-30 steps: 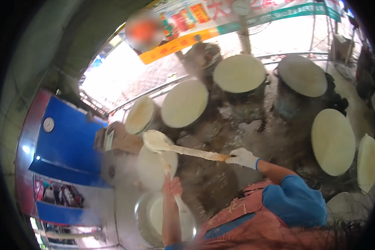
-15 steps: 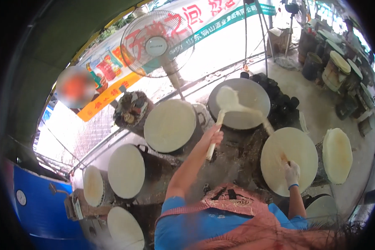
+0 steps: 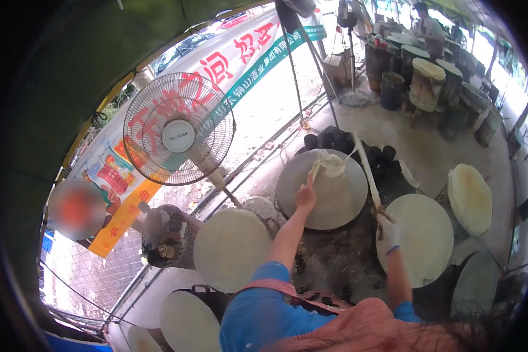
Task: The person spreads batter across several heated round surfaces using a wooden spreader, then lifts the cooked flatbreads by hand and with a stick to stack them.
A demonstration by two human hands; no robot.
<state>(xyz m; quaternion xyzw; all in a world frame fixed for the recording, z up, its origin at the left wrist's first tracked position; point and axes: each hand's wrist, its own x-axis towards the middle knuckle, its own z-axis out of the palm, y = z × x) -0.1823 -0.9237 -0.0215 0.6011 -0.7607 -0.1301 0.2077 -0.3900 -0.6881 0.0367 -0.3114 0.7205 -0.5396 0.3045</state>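
Observation:
My bare left hand (image 3: 305, 197) reaches out over a round grey griddle (image 3: 340, 205) and grips a thin-handled paddle (image 3: 314, 171). The paddle's end sits in a blob of white batter (image 3: 332, 163) at the griddle's far edge. My right hand (image 3: 388, 232), in a white glove, holds the lower end of a long pale stick (image 3: 365, 169). That stick slants up across the griddle's right side toward the batter. Just right of the gloved hand lies a griddle covered by a pale round sheet (image 3: 422, 240).
More sheet-covered round griddles ring me: far right (image 3: 470, 198), near left (image 3: 230, 249) and lower left (image 3: 189, 321). A standing fan (image 3: 179, 136) is at the left before a red and white banner (image 3: 240, 56). Barrels (image 3: 427, 82) and a person (image 3: 423, 14) are at the back right.
The view has swung right and closer. My left hand has brought the paddle down onto the grey griddle, with batter now at its end. My gloved right hand has gripped the long stick.

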